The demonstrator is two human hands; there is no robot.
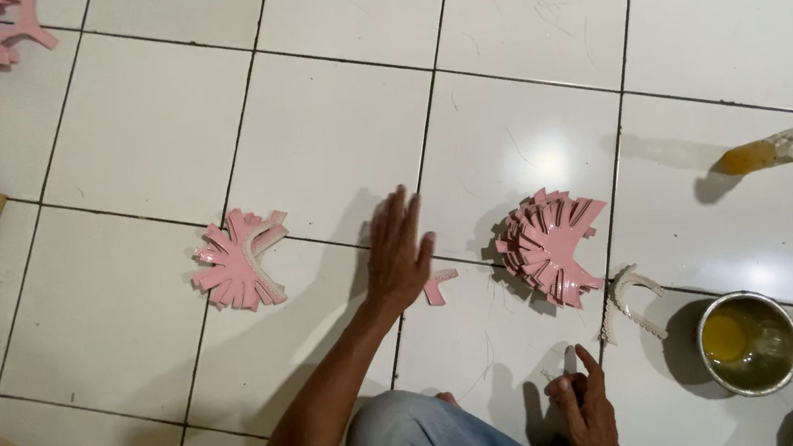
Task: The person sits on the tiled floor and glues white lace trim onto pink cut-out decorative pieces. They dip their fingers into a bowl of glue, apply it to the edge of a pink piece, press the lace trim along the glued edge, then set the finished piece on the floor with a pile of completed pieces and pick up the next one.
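The left hand (398, 250) is stretching out flat over the white tiled floor (325, 131), fingers spread wide and holding nothing, just left of a small pink strap piece (438, 284). The right hand (586, 409) is resting near the knee, forefinger pointing up, empty. A fanned stack of pink pieces (550, 244) is lying right of the strap piece, another (240, 260) left.

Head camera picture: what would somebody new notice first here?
Probably the two fans of pink cut pieces on the white tiled floor: the left stack and the right stack. The left hand spreads flat between them, by a small pink piece. Lower right stands a metal bowl of yellow liquid.
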